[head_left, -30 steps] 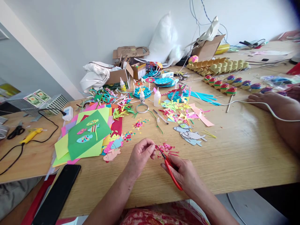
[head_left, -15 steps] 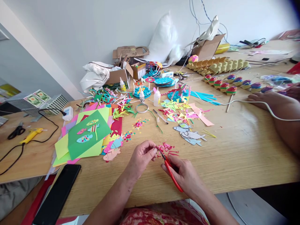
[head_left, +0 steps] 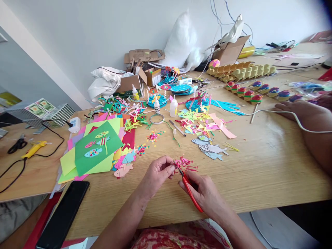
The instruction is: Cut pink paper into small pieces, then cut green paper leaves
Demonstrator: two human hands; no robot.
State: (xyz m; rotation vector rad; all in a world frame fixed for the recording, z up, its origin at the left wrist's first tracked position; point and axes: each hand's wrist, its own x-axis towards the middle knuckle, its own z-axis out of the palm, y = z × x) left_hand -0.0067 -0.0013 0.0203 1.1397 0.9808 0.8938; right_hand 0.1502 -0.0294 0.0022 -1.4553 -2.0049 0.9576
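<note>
My right hand (head_left: pixel 201 190) is closed around red-handled scissors (head_left: pixel 191 195), whose dark blades point up and left to the fingertips of my left hand. My left hand (head_left: pixel 162 171) is pinched shut at the blade tips; whatever lies between its thumb and forefinger is too small and covered to make out. Just beyond both hands, a small heap of pink and red paper snippets (head_left: pixel 184 162) lies on the wooden table (head_left: pixel 249 173). Grey paper fish (head_left: pixel 214 149) lie farther back, to the right of the snippets.
Left are coloured paper sheets (head_left: pixel 85 152) with paper fish, and a black phone (head_left: pixel 64 214) at the table edge. Glue bottles (head_left: pixel 173 107), a tape ring (head_left: pixel 157 119) and paper scraps (head_left: pixel 198 121) sit behind. Another person's arm (head_left: pixel 311 128) rests at right beside a white cable (head_left: pixel 298 119).
Both hands hold nearly the same place and pose, with the scissors still at the left fingertips. The view has shifted very slightly.
</note>
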